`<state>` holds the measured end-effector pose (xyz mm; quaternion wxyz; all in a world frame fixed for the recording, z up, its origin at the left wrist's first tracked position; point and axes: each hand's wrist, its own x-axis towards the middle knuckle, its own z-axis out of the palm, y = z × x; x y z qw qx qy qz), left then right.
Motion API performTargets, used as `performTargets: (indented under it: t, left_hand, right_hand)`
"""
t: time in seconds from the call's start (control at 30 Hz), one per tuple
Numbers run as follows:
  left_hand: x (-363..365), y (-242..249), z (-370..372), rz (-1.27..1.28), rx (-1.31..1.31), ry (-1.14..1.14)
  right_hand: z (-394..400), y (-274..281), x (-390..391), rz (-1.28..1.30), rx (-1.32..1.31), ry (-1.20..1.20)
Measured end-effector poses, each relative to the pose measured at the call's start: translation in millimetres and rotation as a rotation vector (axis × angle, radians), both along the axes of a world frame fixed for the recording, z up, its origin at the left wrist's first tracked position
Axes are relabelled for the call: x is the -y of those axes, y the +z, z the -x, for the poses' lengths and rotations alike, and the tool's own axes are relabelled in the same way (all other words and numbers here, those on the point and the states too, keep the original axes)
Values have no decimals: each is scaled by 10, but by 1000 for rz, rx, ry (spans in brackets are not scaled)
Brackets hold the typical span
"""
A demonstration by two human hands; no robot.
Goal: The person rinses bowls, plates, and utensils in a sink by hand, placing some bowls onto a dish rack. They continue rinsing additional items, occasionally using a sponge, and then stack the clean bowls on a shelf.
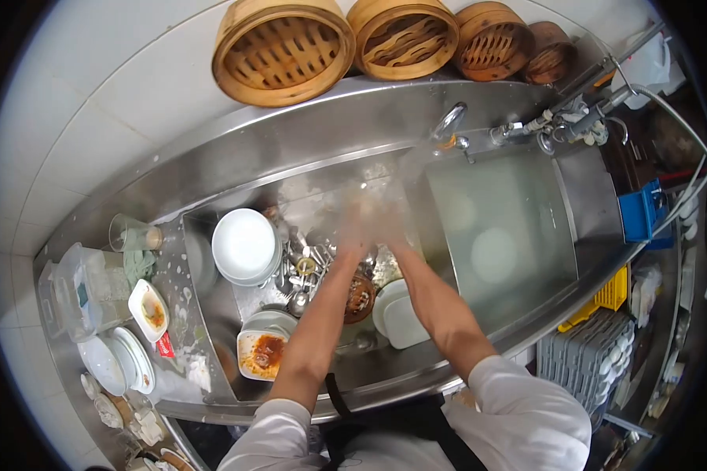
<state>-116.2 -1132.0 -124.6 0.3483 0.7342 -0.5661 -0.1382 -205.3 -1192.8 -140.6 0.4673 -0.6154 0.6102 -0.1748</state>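
My left hand [355, 231] and my right hand [389, 224] are close together over the left sink basin [306, 192]. A hazy smear covers both hands, so their fingers and anything between them cannot be made out. Below and left of my left hand lies a pile of metal spoons and other cutlery [310, 255]. A stack of white bowls [244, 242] stands left of the pile. Nearer my body are a brown round woven piece [360, 298], white square plates [407, 322] beneath my right forearm, and a white dish with red sauce [261, 353].
Cloudy water fills the right basin [503, 212], with pale round shapes under it. Above stands a tap [452, 122]. Several bamboo steamers [284, 51] line the back ledge. A plastic container [94, 290], a glass [130, 234] and stacked plates [118, 361] occupy the left side.
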Motion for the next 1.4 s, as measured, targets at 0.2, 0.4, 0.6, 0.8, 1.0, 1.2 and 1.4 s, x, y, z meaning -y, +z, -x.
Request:
performTargets:
  t: [0.2,0.4,0.6,0.8,1.0,1.2,1.4]
  left_hand:
    - [199,-416,153,-298,-398,7]
    - [141,-156,108,-532,-667,-193]
    - [239,-182,248,-579,-271,10]
    - [423,-546,361,-570,270,-227]
    - [598,-1092,178,-250,409,-14]
    - [485,-423,-18,-319,366,-167]
    - [6,-492,11,74,-186,609]
  right_hand:
    - [260,234,41,301,-235,388]
    - [492,-596,53,-131,283,74]
    - [484,180,-102,525,-295,-22]
    - [278,274,332,193,220,271]
    - [525,699,518,-248,342,177]
    - [574,-688,285,-387,337,-177]
    - [417,-779,142,-367,72,-30]
